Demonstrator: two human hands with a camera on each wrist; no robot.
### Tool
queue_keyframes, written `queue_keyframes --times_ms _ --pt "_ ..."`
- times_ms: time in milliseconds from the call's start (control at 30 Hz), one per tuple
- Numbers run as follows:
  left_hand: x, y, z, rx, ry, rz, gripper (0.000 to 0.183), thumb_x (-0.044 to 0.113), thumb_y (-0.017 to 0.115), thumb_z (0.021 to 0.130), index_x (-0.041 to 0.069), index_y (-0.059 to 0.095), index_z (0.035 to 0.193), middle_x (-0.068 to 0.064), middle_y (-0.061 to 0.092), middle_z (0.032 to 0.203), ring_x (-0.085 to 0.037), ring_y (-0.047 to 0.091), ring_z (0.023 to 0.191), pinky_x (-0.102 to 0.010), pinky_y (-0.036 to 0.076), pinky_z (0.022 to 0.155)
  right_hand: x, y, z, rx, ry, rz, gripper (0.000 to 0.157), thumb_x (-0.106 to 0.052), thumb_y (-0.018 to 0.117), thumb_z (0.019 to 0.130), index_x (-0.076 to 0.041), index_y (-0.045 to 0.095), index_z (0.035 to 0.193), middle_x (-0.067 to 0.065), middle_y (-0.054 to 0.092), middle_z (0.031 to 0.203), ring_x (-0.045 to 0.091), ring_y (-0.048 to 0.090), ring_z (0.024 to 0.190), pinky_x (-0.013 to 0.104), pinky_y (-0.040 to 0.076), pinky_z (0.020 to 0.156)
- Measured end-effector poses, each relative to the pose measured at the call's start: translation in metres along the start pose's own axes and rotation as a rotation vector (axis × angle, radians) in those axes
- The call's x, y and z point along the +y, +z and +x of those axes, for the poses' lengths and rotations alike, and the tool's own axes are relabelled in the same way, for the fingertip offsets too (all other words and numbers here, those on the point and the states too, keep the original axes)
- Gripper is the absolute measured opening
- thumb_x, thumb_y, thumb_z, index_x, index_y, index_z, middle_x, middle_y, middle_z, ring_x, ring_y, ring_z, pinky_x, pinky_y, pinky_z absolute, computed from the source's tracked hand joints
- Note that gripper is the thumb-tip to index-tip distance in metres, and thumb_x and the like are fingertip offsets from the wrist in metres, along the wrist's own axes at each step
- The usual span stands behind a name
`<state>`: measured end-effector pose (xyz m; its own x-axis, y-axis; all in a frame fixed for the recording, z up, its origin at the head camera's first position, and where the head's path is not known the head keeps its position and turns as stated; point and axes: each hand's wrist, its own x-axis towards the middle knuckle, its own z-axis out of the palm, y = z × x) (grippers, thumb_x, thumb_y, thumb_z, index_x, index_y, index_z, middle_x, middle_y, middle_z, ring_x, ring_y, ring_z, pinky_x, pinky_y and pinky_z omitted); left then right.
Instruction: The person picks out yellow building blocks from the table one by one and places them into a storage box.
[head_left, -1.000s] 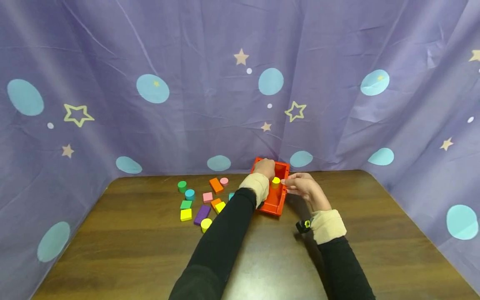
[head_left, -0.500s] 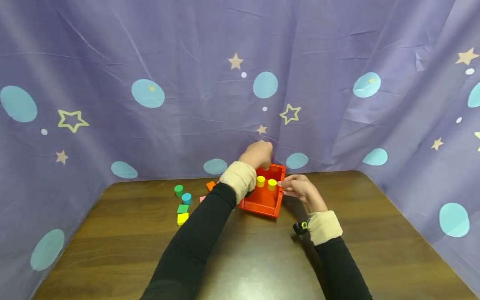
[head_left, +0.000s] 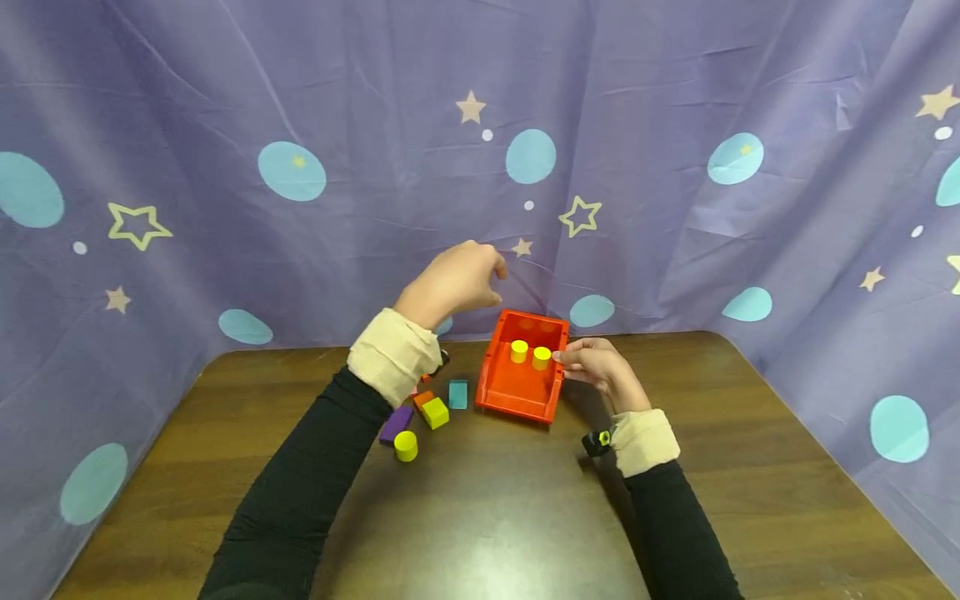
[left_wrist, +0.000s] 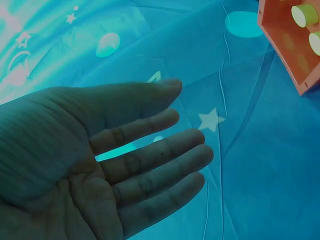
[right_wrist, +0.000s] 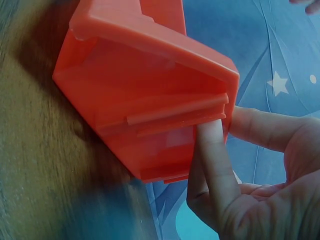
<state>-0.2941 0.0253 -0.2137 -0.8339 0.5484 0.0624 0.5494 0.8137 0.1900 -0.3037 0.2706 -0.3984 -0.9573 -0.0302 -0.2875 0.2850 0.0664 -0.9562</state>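
A red plastic bin point(head_left: 516, 406) stands on the table near its back edge. Inside it are two yellow cylinder blocks, one on the left point(head_left: 519, 351) and one on the right point(head_left: 542, 358). My right hand point(head_left: 600, 371) pinches the bin's right wall, thumb at the rim and fingers under a ridge on the outer side, as the right wrist view shows of the bin point(right_wrist: 160, 95). To the left of the bin and higher, my left hand point(head_left: 453, 283) is in the air. Its palm point(left_wrist: 75, 150) holds nothing, and the fingers are extended.
Left of the bin lie a teal block point(head_left: 458, 394), a yellow cube point(head_left: 435, 414), a purple block point(head_left: 396, 426) and a yellow cylinder point(head_left: 406, 446). My left forearm covers other blocks. A patterned curtain point(head_left: 360, 250) hangs behind the wooden table point(head_left: 480, 517).
My left hand has come up out of the bin and moved left. A second yellow cylinder shows inside where that hand was. The right hand stays at the bin's wall.
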Motion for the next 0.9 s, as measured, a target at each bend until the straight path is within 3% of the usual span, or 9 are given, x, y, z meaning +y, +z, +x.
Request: queue_keyframes --times_ms 133,333,467,600,900 --pt "-0.007 -0.007 -0.017 -0.008 0.007 -0.001 0.039 0.022 0.079 0.089 0.010 0.072 0.125 -0.008 0.072 0.104 -0.023 0.064 0.096 -0.040 0.054 0.091 0.001 0.001 0.001 -0.005 0.001 0.003 0.015 0.001 0.063 0.095 0.002 0.051 0.104 -0.005 0.065 0.077 0.004 0.064 0.068 0.020 0.059 0.066" --pt "-0.015 -0.018 -0.036 -0.011 -0.001 0.018 0.040 0.024 0.080 0.089 0.011 0.072 0.126 -0.007 0.070 0.102 -0.022 0.062 0.094 -0.038 0.053 0.086 0.004 -0.001 -0.001 -0.027 0.003 0.001 0.015 0.000 0.062 0.096 0.002 0.051 0.105 -0.006 0.067 0.079 0.003 0.065 0.070 0.020 0.059 0.067" --pt "-0.019 -0.017 -0.044 -0.047 0.002 0.054 0.041 0.027 0.079 0.090 0.010 0.071 0.126 -0.006 0.071 0.102 -0.022 0.064 0.095 -0.039 0.054 0.088 0.004 -0.007 -0.004 -0.022 0.006 0.003 0.016 -0.001 0.063 0.097 0.001 0.050 0.105 -0.005 0.065 0.079 0.003 0.065 0.070 0.019 0.059 0.067" --pt "-0.028 -0.002 -0.051 -0.091 -0.006 0.066 0.039 0.029 0.079 0.090 0.009 0.073 0.123 -0.005 0.072 0.105 -0.021 0.066 0.096 -0.040 0.055 0.090 0.002 -0.011 -0.006 -0.029 -0.001 0.000 0.015 -0.001 0.063 0.097 0.001 0.050 0.104 -0.006 0.064 0.078 0.002 0.065 0.069 0.019 0.059 0.067" --pt "-0.056 0.053 -0.068 -0.167 -0.020 0.070 0.032 0.027 0.081 0.088 0.009 0.075 0.113 -0.004 0.074 0.105 -0.020 0.068 0.094 -0.041 0.057 0.086 -0.003 -0.002 -0.002 -0.062 -0.002 -0.017 0.016 -0.002 0.063 0.097 0.001 0.049 0.105 -0.006 0.063 0.079 0.003 0.064 0.070 0.020 0.060 0.070"
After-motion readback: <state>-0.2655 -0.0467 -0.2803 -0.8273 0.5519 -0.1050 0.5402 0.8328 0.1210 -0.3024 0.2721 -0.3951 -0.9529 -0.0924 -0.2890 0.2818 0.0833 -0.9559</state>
